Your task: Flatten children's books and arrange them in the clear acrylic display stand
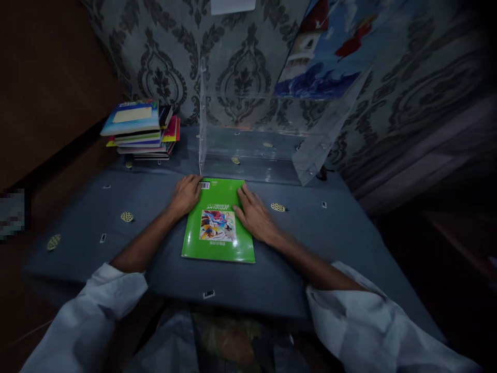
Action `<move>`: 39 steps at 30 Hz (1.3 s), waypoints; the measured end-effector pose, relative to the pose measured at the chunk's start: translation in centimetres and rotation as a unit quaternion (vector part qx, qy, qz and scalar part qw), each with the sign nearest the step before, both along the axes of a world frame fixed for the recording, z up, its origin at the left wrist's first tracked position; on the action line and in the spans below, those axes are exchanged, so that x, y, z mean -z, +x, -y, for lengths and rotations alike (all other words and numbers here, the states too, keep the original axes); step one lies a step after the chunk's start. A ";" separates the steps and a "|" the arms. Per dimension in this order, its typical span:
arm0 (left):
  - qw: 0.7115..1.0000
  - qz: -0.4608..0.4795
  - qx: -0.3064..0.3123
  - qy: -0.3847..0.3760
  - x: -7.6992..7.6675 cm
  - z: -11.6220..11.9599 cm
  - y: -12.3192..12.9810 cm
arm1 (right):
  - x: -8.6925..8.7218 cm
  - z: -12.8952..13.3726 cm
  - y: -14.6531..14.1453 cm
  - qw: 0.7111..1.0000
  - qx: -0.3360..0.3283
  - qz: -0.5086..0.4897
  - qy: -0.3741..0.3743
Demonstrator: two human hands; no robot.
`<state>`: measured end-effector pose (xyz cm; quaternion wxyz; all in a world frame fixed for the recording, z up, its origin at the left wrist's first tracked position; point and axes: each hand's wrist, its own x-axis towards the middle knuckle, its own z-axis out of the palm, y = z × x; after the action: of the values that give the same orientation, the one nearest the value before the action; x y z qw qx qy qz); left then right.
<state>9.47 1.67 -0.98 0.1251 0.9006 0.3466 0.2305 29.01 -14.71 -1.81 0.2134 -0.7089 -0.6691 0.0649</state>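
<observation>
Head view, green book (218, 251), book stack (140, 135), clear stand (252, 170)

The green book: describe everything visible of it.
The green book lies flat and closed on the blue-grey cloth, in front of the clear stand. Its glossy cover shows a barcode, upside-down lettering and a colourful picture. The left hand touches one side, the right hand the other.

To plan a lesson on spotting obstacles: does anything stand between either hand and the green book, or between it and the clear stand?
Nothing visible does. The left hand and right hand touch the green book, whose far edge lies right by the clear stand.
</observation>
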 end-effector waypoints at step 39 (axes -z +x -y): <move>0.739 0.418 0.021 -0.528 -6.8 5.2 -1.4 | 0.0 7.4 -2.2 0.957 -0.022 -0.286 0.036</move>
<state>8.06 -3.54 5.82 0.7178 0.5102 0.3069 0.3609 26.78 -22.09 -1.81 0.4192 -0.6379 -0.5975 0.2455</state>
